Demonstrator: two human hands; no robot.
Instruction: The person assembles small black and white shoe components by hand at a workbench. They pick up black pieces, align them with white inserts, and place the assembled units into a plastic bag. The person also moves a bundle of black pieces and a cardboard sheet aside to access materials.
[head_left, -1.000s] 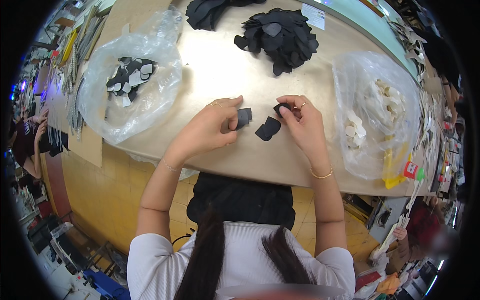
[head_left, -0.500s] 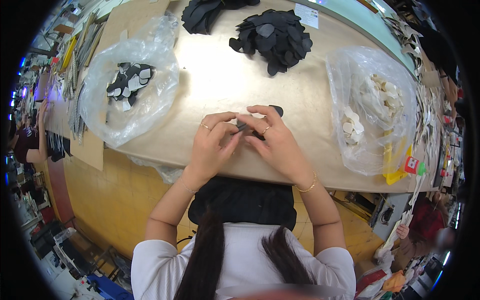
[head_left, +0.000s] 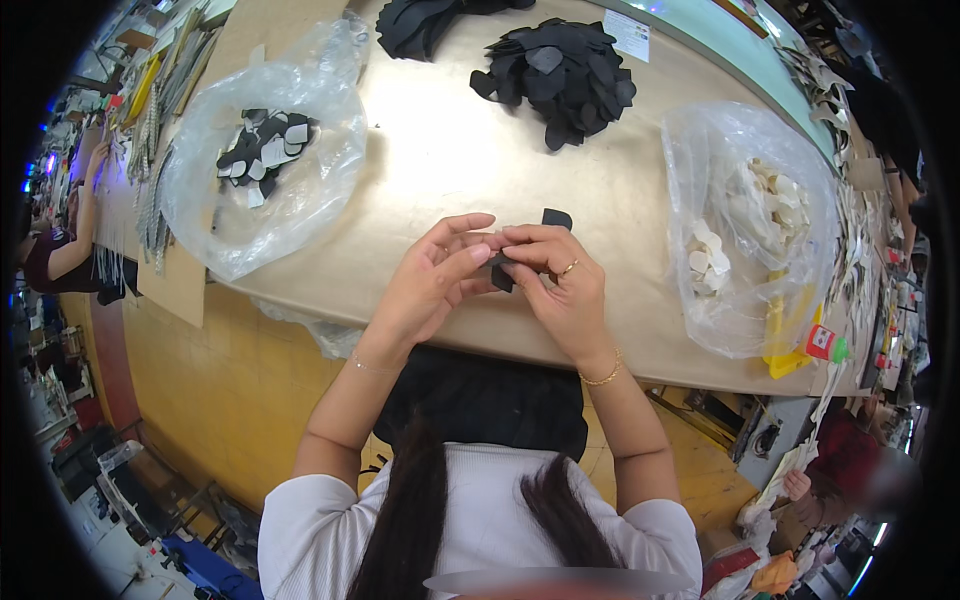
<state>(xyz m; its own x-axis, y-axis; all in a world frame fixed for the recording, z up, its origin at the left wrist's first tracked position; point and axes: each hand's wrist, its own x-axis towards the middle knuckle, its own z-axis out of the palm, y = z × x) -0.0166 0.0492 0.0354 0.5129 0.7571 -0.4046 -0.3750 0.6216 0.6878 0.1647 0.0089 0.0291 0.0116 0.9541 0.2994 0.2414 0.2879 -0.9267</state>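
Close to the table's front edge, my two hands meet over a small black cut piece (head_left: 502, 277). My right hand (head_left: 565, 290) pinches it between thumb and fingers. The fingertips of my left hand (head_left: 428, 275) press together at the piece's left side, its thumb against it; the fingers hide most of the piece. Just beyond my right hand's knuckles shows a second black piece (head_left: 558, 218), partly covered by the hand. Farther back lies a heap of black rounded flat pieces (head_left: 560, 80).
On the left, a clear plastic bag (head_left: 330, 180) holds black and white pieces; on the right, another bag (head_left: 690, 140) holds cream-white pieces. More black pieces (head_left: 415, 28) lie at the back. A bottle with a green cap (head_left: 826, 344) stands by the right edge. Co-workers' arms show at both sides.
The fingers have shifted their hold on the black piece, and more of it shows below them. My left hand has turned, with its palm side more in sight. The view has shifted slightly.
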